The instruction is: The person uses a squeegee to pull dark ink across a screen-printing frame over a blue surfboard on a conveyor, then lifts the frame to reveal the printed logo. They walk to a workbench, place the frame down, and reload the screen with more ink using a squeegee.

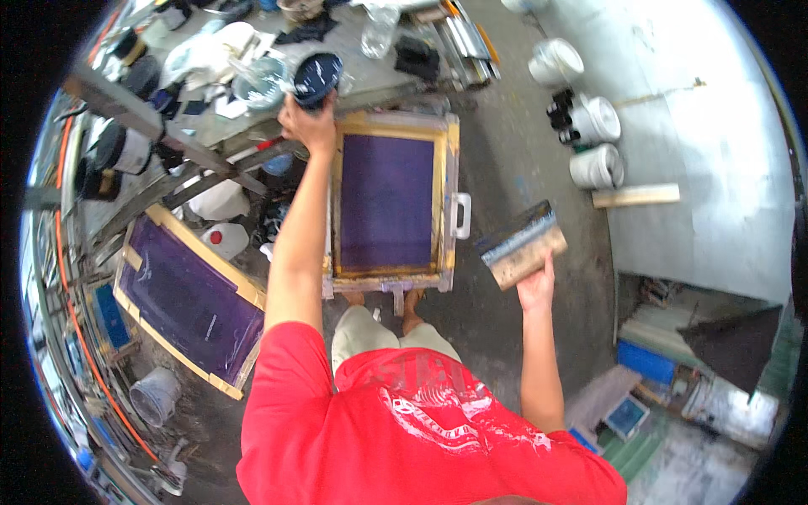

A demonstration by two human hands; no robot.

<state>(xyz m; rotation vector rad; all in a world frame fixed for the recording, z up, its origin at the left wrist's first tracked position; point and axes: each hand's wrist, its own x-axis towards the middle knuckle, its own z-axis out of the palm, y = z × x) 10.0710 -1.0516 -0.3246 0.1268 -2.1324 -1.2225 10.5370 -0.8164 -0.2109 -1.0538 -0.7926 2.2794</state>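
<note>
My left hand [310, 124] reaches forward to the bench edge, its fingers round the near side of a dark tub [318, 77]. Dark blue-black stuff with pale glints shows inside the tub. Out to the right, my right hand [536, 286] grips a squeegee [526, 248] by its wooden handle. Wet-looking dark ink coats the blade edge, which points away from me. Between my arms lies a wood-framed printing screen [387, 202] with purple mesh, set in a holder with a white handle [460, 215] on its right side.
A second purple screen [198, 295] leans at the left, near a grey bucket [156, 396]. The cluttered bench [362, 71] carries tubs, rags and a clear plastic bottle [381, 32]. Several white buckets [596, 167] stand along the right wall by a wooden strip [635, 196].
</note>
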